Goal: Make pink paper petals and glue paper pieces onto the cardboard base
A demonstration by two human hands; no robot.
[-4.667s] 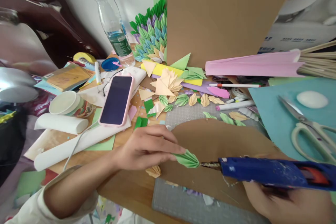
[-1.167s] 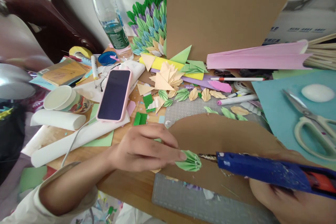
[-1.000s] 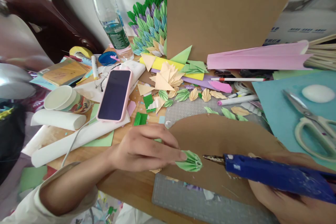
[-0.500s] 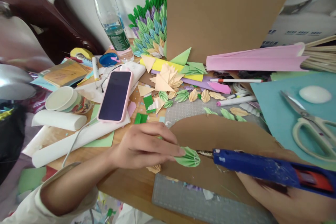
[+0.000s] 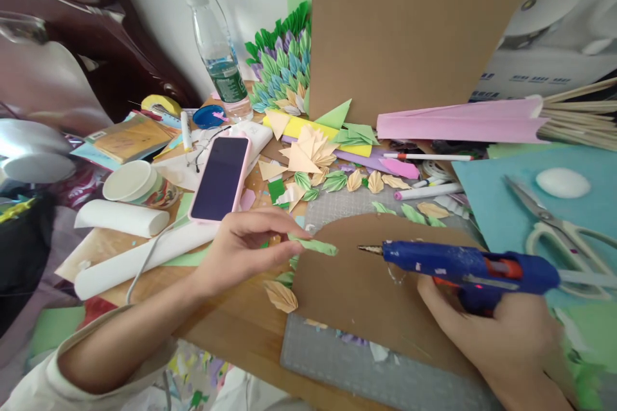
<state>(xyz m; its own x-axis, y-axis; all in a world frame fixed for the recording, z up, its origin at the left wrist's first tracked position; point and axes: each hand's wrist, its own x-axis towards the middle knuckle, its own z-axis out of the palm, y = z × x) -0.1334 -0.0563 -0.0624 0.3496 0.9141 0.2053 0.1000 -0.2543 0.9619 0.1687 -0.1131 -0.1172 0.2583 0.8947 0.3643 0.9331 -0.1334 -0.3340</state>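
My left hand (image 5: pixel 243 250) pinches a folded green paper leaf (image 5: pixel 315 246), lifted over the left edge of a rounded brown cardboard piece (image 5: pixel 366 289). My right hand (image 5: pixel 501 334) grips a blue hot glue gun (image 5: pixel 457 263). Its nozzle points left, a short gap from the leaf's tip. A peach paper leaf (image 5: pixel 282 296) and another green one lie under the cardboard's left edge. The cardboard rests on a grey cutting mat (image 5: pixel 347 369).
A pink-cased phone (image 5: pixel 220 178), paper cup (image 5: pixel 132 183), white paper rolls (image 5: pixel 125 218) and water bottle (image 5: pixel 216 51) stand at the left. A tall cardboard sheet (image 5: pixel 405 26) rises behind. Scissors (image 5: pixel 554 231) lie on teal paper (image 5: pixel 486 205) at the right. Loose paper leaves (image 5: pixel 366 181) and markers litter the middle.
My left hand lifted the green leaf off the cardboard and turned it edge-on. The glue gun rose and drew back a little, its nozzle now clear of the leaf.
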